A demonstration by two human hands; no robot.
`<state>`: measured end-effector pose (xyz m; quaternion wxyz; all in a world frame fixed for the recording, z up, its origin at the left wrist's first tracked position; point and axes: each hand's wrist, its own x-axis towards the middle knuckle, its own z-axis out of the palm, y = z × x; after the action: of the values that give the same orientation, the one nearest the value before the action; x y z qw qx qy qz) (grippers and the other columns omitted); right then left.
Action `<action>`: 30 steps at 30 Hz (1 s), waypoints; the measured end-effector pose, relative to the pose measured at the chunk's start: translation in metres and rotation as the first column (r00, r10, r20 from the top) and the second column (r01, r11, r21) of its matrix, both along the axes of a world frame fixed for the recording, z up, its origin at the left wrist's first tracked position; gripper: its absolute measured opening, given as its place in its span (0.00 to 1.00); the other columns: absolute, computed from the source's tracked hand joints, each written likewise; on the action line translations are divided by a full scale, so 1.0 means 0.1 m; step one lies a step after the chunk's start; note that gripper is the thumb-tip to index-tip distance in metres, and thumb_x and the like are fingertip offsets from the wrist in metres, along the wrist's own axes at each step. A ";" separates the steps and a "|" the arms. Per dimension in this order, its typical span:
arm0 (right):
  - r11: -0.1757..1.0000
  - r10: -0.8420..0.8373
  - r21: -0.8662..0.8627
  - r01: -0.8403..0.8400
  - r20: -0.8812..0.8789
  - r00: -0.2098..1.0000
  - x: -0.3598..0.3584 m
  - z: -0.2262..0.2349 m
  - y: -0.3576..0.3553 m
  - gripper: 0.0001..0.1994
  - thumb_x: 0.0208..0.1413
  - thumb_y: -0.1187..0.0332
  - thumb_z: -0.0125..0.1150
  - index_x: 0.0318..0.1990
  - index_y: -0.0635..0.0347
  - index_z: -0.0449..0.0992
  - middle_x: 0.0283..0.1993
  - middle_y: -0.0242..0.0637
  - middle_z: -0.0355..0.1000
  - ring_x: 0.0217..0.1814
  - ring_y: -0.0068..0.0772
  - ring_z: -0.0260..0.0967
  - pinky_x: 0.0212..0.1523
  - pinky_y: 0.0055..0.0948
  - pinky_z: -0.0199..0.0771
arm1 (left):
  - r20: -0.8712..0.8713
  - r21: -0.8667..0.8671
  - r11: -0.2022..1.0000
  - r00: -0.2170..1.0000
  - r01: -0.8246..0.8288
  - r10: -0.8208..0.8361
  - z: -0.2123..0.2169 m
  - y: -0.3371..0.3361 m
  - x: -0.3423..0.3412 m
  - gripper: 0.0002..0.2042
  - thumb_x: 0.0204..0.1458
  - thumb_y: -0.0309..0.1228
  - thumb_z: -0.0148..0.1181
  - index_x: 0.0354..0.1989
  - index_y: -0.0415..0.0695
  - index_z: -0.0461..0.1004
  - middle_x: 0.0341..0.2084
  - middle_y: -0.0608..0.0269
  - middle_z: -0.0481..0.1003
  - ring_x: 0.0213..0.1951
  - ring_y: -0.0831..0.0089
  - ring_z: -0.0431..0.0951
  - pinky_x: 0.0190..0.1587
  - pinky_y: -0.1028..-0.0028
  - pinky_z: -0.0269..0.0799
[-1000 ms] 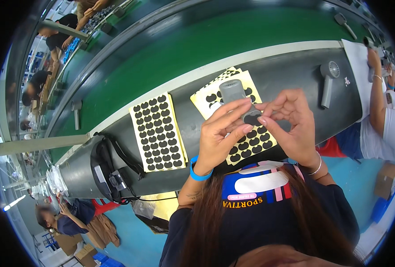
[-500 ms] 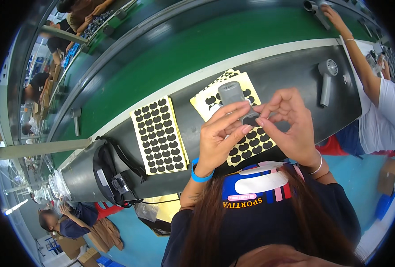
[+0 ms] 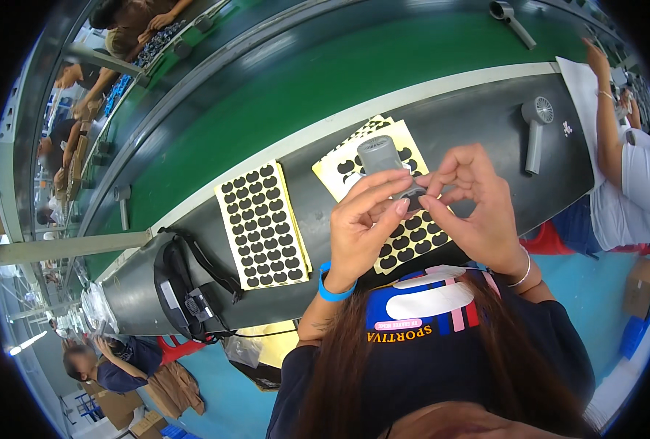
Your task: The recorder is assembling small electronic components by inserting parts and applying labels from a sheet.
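Head view: mid-frame, left hand (image 3: 355, 228) grips a grey fan (image 3: 379, 154), likely steadying it; right hand (image 3: 488, 218) pinches its end.

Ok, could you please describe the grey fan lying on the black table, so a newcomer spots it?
Beside the long green belt is a black table. Near its right end, beyond the right hand, lies a grey fan with a round slatted head. Unlike the grey device in the left hand, it lies loose on the table.
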<state>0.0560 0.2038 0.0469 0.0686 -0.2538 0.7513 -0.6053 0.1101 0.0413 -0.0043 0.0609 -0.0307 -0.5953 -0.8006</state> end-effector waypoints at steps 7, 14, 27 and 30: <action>0.995 -0.040 0.094 0.045 -0.060 0.997 0.03 0.00 0.01 0.17 0.48 0.80 0.61 0.44 0.63 0.62 0.30 0.37 0.73 0.38 0.26 0.73 0.36 0.22 0.69 | 0.007 0.016 0.999 0.999 -0.033 0.033 0.02 0.03 0.00 0.13 0.53 0.16 0.54 0.47 0.32 0.73 0.51 0.51 0.68 0.45 0.67 0.77 0.46 0.73 0.79; 0.976 -0.074 0.191 0.108 -0.180 0.981 0.05 0.01 0.01 0.18 0.46 0.78 0.62 0.44 0.62 0.62 0.28 0.36 0.73 0.30 0.28 0.69 0.34 0.25 0.66 | 0.019 0.009 0.999 0.999 -0.033 0.033 0.01 0.06 0.02 0.12 0.53 0.16 0.54 0.47 0.32 0.73 0.50 0.52 0.68 0.44 0.69 0.77 0.45 0.74 0.79; 0.920 -0.066 0.335 0.206 -0.383 0.921 -0.05 0.02 -0.02 0.23 0.43 0.73 0.68 0.47 0.61 0.64 0.33 0.37 0.72 0.34 0.33 0.69 0.36 0.27 0.66 | 0.001 -0.011 0.997 0.997 -0.071 0.071 -0.03 -0.07 0.01 0.12 0.54 0.16 0.52 0.47 0.32 0.73 0.51 0.47 0.68 0.46 0.64 0.76 0.44 0.69 0.81; 0.953 -0.103 0.256 0.160 -0.223 0.969 -0.12 -0.09 0.02 0.24 0.44 0.71 0.69 0.48 0.61 0.65 0.36 0.37 0.70 0.38 0.31 0.68 0.39 0.27 0.66 | 0.001 0.046 0.998 0.999 -0.051 0.051 0.00 -0.18 0.07 0.12 0.54 0.15 0.51 0.47 0.32 0.69 0.55 0.41 0.66 0.48 0.60 0.75 0.44 0.66 0.80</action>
<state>0.0437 0.2058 0.0378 -0.0164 -0.2528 0.8456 -0.4698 0.1170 0.0238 -0.0047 0.0821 -0.0142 -0.5775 -0.8121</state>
